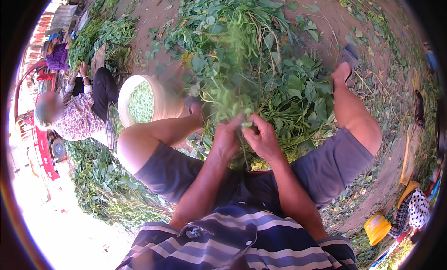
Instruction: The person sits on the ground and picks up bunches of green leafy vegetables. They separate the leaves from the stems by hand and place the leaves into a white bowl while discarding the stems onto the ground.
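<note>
My left hand (226,139) grips the stem of a leafy bean plant (223,98), which looks like soybean with green pods. The plant's top points away from me and is partly blurred. Close beside it, my right hand (264,137) pinches a green pod (247,124) between thumb and forefinger. Beneath and beyond both hands, a heap of cut bean plants (300,91) spreads between my legs. A pale plastic bucket (167,100) stands past my left knee, with many picked green pods (140,102) inside.
At left, a person in a patterned shirt (78,118) sits by more plants (104,179); another in purple (57,57) is farther off. A red vehicle (43,147) stands behind them. Lower right, a yellow bucket (377,228) is near a person in a polka-dot garment (419,204). Leaves litter the soil.
</note>
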The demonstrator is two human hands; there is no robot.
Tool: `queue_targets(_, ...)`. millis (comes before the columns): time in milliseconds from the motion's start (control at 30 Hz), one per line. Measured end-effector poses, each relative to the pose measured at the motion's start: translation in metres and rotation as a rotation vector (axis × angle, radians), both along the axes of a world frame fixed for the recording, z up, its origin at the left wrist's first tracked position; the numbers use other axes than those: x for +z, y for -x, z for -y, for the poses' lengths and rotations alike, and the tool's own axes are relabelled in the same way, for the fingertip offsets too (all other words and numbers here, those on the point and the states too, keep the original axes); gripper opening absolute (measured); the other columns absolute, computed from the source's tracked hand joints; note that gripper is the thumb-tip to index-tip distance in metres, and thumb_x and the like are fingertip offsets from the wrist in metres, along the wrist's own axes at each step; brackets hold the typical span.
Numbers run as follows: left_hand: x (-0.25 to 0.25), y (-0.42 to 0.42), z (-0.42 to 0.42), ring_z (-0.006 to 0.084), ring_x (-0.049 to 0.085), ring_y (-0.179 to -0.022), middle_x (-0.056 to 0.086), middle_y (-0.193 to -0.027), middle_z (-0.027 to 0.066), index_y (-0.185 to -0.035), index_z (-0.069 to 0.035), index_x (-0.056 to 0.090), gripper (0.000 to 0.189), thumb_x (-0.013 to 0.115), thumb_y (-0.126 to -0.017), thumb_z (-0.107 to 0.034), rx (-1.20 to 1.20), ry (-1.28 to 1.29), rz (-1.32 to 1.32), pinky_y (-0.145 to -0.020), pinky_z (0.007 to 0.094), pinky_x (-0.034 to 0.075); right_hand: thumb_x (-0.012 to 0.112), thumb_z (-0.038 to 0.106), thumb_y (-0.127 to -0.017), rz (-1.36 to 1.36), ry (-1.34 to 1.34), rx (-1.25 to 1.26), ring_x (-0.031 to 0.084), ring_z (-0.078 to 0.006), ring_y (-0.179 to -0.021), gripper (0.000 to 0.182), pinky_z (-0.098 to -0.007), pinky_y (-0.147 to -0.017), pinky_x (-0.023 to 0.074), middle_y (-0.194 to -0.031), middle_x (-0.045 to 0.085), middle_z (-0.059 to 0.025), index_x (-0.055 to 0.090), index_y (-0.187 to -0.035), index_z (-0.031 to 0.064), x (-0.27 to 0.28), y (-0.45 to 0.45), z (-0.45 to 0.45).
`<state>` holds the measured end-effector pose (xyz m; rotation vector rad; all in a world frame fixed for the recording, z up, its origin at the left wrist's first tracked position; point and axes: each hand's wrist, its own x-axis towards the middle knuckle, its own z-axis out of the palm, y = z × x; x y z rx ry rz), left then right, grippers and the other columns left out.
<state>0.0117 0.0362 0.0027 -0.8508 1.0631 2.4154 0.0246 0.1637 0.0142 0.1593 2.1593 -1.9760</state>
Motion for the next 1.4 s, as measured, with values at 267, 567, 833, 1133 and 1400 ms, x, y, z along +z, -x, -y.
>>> queue_targets(267,-0.002,-0.001,0.0,0.018,0.065,-0.086,0.066,-0.1,0.008,-0.112,0.0,0.059,0.027,0.067,-0.087,-0.008,0.04,0.027,-0.047,-0.077,0.031,0.054,0.063,0.015,-0.082,-0.017,-0.032,0.028,0.065,-0.0279,-0.078,0.024,-0.0356,-0.07,0.0488,-0.089,0.066,-0.0204,0.059,-0.099,-0.0023,0.002,0.004,-0.001)
queue_targets(567,0.008,0.003,0.002,0.0167,0.065,-0.082,0.067,-0.098,0.0066,-0.113,-0.002,0.059,0.03,0.068,-0.085,-0.006,-0.022,0.205,-0.139,-0.069,0.0316,0.055,0.05,0.007,-0.082,-0.016,-0.004,-0.128,0.06,-0.0182,-0.064,0.02,-0.0339,-0.061,0.0478,-0.072,0.064,-0.0094,0.06,-0.099,-0.0003,-0.022,-0.004,-0.006)
queue_targets(833,0.01,0.005,0.003,0.0138,0.061,-0.084,0.065,-0.103,0.0042,-0.116,-0.004,0.058,0.038,0.069,-0.08,0.002,-0.104,0.225,-0.234,-0.069,0.0266,0.049,0.059,0.025,-0.094,0.409,0.606,-0.188,0.037,-0.0038,-0.049,0.02,-0.0206,-0.042,0.0288,-0.062,0.039,0.007,0.053,-0.084,0.0084,-0.01,0.005,-0.015)
queue_targets(1133,0.02,0.005,-0.007,0.0143,0.062,-0.078,0.065,-0.1,0.0071,-0.114,-0.002,0.057,0.034,0.066,-0.082,0.004,-0.041,0.2,-0.209,-0.064,0.0272,0.05,0.058,0.026,-0.093,0.724,1.081,-0.237,0.038,-0.007,-0.047,0.02,-0.0224,-0.043,0.0299,-0.064,0.042,0.0037,0.053,-0.086,0.0076,-0.005,0.005,-0.017)
queue_targets(1400,0.026,0.005,-0.011,0.0167,0.063,-0.064,0.067,-0.085,0.0093,-0.107,0.001,0.06,0.024,0.064,-0.083,0.002,-0.042,0.267,-0.202,-0.055,0.0282,0.052,0.054,0.017,-0.09,0.645,1.148,-0.206,0.039,-0.0087,-0.053,0.011,-0.0245,-0.049,0.033,-0.069,0.045,0.0028,0.055,-0.097,0.0094,0.001,0.005,-0.012)
